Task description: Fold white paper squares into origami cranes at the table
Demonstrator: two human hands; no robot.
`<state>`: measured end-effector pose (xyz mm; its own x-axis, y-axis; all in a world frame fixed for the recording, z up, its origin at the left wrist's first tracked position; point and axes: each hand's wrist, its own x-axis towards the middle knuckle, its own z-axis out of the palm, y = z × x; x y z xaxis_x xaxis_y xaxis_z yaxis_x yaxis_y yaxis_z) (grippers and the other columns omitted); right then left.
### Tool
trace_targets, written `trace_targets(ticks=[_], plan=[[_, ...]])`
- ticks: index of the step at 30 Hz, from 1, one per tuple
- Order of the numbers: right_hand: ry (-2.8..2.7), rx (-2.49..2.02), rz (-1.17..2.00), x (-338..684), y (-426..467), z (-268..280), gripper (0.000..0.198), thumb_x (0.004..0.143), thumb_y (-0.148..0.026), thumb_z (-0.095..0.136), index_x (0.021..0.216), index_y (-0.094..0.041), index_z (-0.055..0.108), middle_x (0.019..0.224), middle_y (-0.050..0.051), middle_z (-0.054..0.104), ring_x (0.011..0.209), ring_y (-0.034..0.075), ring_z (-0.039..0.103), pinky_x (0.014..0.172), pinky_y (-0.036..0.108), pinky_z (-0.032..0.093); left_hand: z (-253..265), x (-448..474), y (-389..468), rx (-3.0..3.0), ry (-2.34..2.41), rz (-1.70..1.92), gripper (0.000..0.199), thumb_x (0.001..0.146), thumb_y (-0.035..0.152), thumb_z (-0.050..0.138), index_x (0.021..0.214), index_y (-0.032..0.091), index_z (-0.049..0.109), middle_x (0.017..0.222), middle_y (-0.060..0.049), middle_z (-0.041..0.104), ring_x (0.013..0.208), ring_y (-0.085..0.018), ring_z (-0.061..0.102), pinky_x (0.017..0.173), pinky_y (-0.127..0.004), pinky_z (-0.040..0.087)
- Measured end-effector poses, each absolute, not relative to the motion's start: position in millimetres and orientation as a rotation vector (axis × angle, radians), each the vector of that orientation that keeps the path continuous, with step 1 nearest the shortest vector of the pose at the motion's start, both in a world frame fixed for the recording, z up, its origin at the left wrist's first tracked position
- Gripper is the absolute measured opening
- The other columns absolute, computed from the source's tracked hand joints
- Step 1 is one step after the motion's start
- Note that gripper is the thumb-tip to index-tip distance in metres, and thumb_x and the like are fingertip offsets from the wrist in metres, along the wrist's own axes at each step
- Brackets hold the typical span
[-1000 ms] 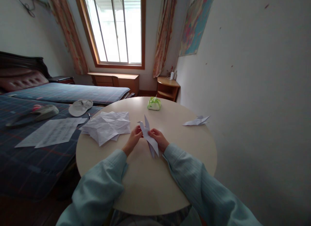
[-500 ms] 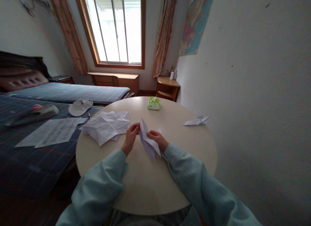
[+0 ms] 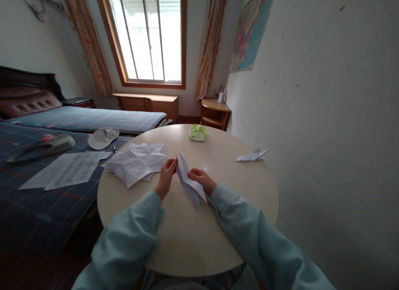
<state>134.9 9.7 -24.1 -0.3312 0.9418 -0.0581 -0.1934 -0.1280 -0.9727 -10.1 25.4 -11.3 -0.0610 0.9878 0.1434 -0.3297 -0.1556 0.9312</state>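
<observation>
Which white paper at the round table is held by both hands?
The folded paper in the middle, pinched by left hand and right hand; the creased sheets at left and folded piece at right lie untouched.

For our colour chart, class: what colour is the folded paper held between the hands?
White; the paper shows best in the head view.

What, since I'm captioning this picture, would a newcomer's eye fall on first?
Probably the bright window at the top, left of center. Then the left hand and right hand, both holding a folded white paper over the middle of the round table. The green-and-white packet near the table's far edge likely comes next, being vividly colored.
</observation>
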Motion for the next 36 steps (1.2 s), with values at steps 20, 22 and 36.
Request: trace_targets(ticks=[20, 22, 36], plan=[[-1.09, -0.943, 1.142, 139, 16, -25, 0.03, 0.049, -0.033, 0.071, 0.067, -0.018, 0.052, 0.061, -0.004, 0.054, 0.059, 0.01, 0.049, 0.058, 0.023, 0.038, -7, -4, 15, 1.25, 0.821, 1.165, 0.03, 0.055, 0.036, 0.07, 0.071, 0.013, 0.058, 0.066, 0.0, 0.06, 0.063, -0.011, 0.054, 0.061, -0.023, 0.041], [-1.101, -0.918, 1.204, 139, 14, -24, 0.027, 0.056, -0.039, 0.067, 0.065, -0.018, 0.053, 0.061, -0.004, 0.053, 0.058, 0.01, 0.048, 0.056, 0.023, 0.037, -6, -4, 14, 1.253, 0.813, 1.157, 0.031, 0.055, 0.036, 0.07, 0.071, 0.013, 0.058, 0.067, 0.0, 0.06, 0.064, -0.011, 0.054, 0.061, -0.023, 0.041], [-1.006, -0.869, 1.365, 139, 11, -20, 0.028, 0.055, -0.043, 0.067, 0.061, -0.017, 0.058, 0.058, -0.003, 0.056, 0.058, 0.01, 0.049, 0.057, 0.023, 0.037, -3, -5, 11, 1.261, 0.888, 1.209, 0.029, 0.055, 0.037, 0.07, 0.07, 0.013, 0.063, 0.065, -0.001, 0.061, 0.061, -0.012, 0.053, 0.061, -0.023, 0.04]])
